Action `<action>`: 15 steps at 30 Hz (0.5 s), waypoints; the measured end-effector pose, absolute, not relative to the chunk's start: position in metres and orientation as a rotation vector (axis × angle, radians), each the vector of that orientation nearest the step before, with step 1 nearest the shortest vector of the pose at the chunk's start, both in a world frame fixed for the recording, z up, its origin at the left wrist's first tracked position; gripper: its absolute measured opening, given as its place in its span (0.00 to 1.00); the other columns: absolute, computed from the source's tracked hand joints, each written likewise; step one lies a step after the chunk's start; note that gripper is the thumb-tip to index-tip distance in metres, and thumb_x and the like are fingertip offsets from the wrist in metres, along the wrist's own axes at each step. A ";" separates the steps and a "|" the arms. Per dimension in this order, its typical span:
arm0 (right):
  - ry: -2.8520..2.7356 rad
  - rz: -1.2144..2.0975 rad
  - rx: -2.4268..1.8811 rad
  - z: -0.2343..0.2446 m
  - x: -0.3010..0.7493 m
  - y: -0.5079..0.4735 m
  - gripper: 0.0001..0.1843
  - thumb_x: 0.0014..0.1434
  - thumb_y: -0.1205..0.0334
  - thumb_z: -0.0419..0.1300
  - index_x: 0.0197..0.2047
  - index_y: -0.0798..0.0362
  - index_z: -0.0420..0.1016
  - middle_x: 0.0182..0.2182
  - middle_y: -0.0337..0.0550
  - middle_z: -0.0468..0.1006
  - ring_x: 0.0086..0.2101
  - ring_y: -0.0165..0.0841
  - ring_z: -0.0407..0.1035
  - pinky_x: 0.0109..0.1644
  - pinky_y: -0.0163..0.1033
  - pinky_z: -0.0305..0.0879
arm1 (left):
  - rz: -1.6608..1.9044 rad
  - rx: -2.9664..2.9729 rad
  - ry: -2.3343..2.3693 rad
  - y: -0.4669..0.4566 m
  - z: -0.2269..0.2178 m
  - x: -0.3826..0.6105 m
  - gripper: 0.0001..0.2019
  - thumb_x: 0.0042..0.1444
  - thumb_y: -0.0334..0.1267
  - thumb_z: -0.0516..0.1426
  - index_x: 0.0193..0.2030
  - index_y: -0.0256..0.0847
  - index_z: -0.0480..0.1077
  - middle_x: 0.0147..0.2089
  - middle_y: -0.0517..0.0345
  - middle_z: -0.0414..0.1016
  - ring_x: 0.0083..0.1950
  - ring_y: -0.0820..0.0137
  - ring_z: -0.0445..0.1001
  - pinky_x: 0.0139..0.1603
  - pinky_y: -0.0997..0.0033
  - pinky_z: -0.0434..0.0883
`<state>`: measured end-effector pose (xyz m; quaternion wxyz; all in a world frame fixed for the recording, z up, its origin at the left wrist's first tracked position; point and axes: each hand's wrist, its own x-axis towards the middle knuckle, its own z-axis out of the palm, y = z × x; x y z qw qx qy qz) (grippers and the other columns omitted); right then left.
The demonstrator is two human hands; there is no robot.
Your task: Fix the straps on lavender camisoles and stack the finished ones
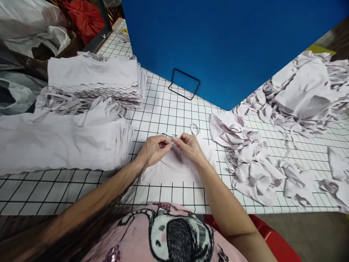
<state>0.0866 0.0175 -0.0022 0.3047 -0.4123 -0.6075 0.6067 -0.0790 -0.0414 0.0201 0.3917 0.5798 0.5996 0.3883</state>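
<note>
A pale pinkish-white camisole (177,169) with thin straps lies on the gridded tabletop in front of me. Above its upper edge, my left hand (155,150) is closed, thumb and fingertips pinching a small bit of the camisole's strap or edge. My right hand (190,147) meets it there, also in a pinch on the same small piece. The fingertips of both hands nearly touch, and exactly what lies between them is too small to make out. One strap loop (194,128) sticks up just beyond my right hand.
Two neat stacks of similar tops, a far stack (92,74) and a near stack (60,142), stand on the left. Crumpled pieces (251,163) and a larger heap (308,91) lie right. A blue board (218,47) hangs over the table's back; bags (85,20) sit far left.
</note>
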 end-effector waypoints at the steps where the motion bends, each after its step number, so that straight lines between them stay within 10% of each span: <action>1: -1.648 1.508 -1.131 -0.001 0.088 0.018 0.19 0.59 0.46 0.61 0.28 0.53 0.67 0.23 0.36 0.67 0.25 0.27 0.58 0.29 0.35 0.54 | 0.980 1.514 1.552 -0.041 0.020 -0.080 0.08 0.55 0.38 0.57 0.30 0.37 0.74 0.32 0.57 0.78 0.32 0.71 0.73 0.36 0.73 0.71; 8: -2.181 0.755 -0.922 0.010 0.091 0.017 0.13 0.66 0.56 0.56 0.52 0.48 0.72 0.49 0.47 0.75 0.50 0.41 0.64 0.52 0.48 0.62 | 0.726 1.911 1.717 -0.036 0.024 -0.084 0.08 0.55 0.35 0.53 0.33 0.39 0.74 0.34 0.57 0.76 0.32 0.71 0.71 0.35 0.72 0.67; 15: -2.425 0.836 -0.865 0.010 0.094 0.017 0.07 0.66 0.59 0.57 0.44 0.48 0.75 0.37 0.41 0.79 0.44 0.38 0.63 0.50 0.48 0.55 | 0.673 1.911 1.678 -0.039 0.026 -0.085 0.07 0.55 0.32 0.53 0.34 0.39 0.74 0.33 0.59 0.74 0.33 0.72 0.69 0.35 0.72 0.64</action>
